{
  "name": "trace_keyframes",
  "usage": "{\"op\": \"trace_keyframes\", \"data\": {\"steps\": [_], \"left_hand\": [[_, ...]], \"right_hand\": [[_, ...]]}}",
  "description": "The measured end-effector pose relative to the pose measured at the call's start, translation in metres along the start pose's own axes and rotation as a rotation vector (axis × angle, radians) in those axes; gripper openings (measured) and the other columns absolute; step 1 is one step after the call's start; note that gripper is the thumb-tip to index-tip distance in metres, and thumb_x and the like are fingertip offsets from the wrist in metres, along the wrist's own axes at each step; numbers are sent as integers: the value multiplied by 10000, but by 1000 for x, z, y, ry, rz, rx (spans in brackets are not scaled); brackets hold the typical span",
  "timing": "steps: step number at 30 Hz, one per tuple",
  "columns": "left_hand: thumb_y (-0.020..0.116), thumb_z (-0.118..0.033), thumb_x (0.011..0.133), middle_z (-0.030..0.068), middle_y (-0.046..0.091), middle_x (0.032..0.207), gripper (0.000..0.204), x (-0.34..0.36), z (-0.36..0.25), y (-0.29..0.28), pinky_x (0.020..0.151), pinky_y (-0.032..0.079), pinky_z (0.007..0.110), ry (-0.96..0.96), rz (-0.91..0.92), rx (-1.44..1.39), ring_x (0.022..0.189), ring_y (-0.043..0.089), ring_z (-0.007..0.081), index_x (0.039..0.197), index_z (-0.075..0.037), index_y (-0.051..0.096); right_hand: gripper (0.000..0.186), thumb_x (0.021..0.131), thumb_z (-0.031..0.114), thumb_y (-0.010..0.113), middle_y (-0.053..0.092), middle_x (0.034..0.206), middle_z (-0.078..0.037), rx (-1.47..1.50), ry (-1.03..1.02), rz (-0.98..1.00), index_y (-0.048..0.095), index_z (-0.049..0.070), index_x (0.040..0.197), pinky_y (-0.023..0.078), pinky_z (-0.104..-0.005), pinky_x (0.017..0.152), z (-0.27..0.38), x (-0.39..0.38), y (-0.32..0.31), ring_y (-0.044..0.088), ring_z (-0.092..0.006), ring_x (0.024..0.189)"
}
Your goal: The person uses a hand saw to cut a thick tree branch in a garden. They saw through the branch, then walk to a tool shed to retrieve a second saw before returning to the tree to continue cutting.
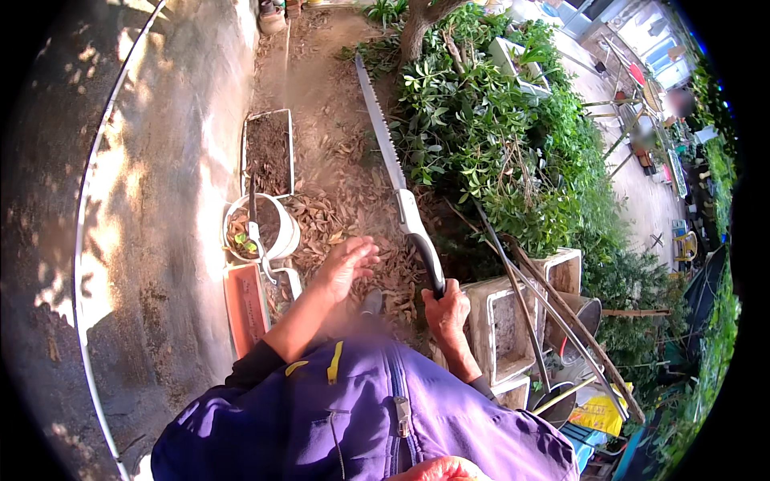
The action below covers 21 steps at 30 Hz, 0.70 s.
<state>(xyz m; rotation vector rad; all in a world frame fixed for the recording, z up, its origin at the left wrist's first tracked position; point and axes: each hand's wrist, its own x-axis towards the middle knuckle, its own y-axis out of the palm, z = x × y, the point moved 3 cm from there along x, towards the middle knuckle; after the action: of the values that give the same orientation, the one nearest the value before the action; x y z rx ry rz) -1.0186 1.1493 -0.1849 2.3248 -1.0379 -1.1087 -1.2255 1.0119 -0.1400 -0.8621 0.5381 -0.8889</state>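
Observation:
A long pruning saw [381,128] points away from me, its toothed blade reaching toward the tree trunk. My right hand [448,308] is closed around the butt of its black and white handle. To the left of the saw, my left hand [348,264] hangs over the leaf litter with fingers apart and slightly bent, holding nothing. A white bucket [286,230] stands beside it against the wall. Leaves lie inside the bucket, and a tool with a dark blade and pale curved handle [255,232] rests across its rim.
Leafy green branches [473,120] crowd the right of the dirt path. Old square planters [496,329] and several leaning poles [553,309] stand near my right arm. A concrete wall [160,200] runs along the left, with a soil-filled trough [290,152] and a terracotta planter [247,309] beside it.

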Motion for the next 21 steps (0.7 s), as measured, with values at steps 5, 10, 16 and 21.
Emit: {"op": "trace_keyframes", "data": {"steps": [5,10,16,21], "left_hand": [[673,-176,895,171,601,1258,452,-23,-94,-78,1022,467,382,552,-745,619,1187,561,272,1296,-11,547],[677,-354,864,165,430,1453,642,-115,-233,-139,1101,321,529,689,-1666,1784,1354,371,364,1416,-132,436],[527,-538,931,154,285,1549,740,-180,-342,-179,1095,291,576,856,-1949,2322,1412,277,398,1535,-196,272],[563,-579,891,133,306,1551,818,-178,-367,-208,1121,286,550,-306,-2195,2255,1432,290,341,1545,-201,248]], "right_hand": [[362,702,241,790,592,630,-205,8,95,118,525,-2,744,469,-467,573,-32,53,-4,606,-387,599],[352,731,235,760,616,674,-206,-33,100,184,511,-11,764,484,-463,619,-48,86,8,625,-382,649],[367,741,236,765,630,673,-199,-56,57,176,506,-23,764,499,-449,634,-18,136,17,642,-363,635],[396,667,278,787,609,657,-218,0,87,139,543,-30,717,479,-447,617,10,189,41,611,-381,631]]}}
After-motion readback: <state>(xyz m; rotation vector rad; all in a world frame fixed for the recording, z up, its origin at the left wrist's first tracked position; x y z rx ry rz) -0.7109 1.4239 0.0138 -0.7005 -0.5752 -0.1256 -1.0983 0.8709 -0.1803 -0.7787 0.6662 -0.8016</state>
